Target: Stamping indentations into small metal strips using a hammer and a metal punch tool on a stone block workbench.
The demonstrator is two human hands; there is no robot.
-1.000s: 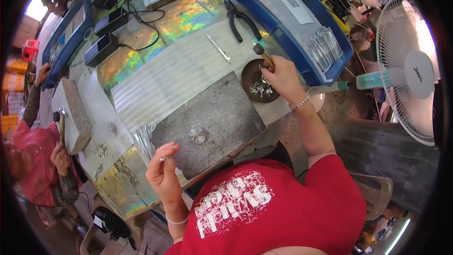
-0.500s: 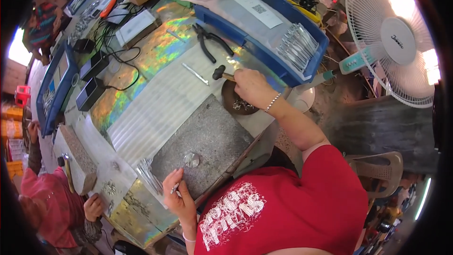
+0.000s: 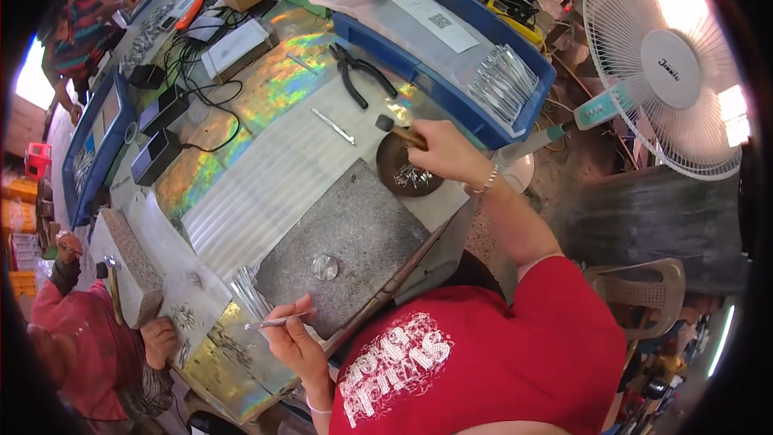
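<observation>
1. Head view. Clock positions read from centre of grey stone slab (image 3: 362, 221).
2. Left hand (image 3: 296, 345), 7 o'clock: grip clamped, thumb and fingers pinching a slim metal piece (image 3: 278, 321), held roughly along the 9–3 line at the slab's 7 o'clock corner.
3. Right hand (image 3: 447, 151), between 1 and 2: grip clamped around hammer (image 3: 409, 136); hammer's head toward the hand's 10 o'clock. Fingers above brown bowl (image 3: 394, 154) of small metal bits (image 3: 413, 178); contact cannot be told.
4. Round shiny disc (image 3: 325, 267): on slab, between 7 and 8.
5. Metal strips (image 3: 251, 292): 8 o'clock, near left hand.
6. Pliers (image 3: 348, 80): 12 o'clock, on surface (image 3: 278, 72).
</observation>
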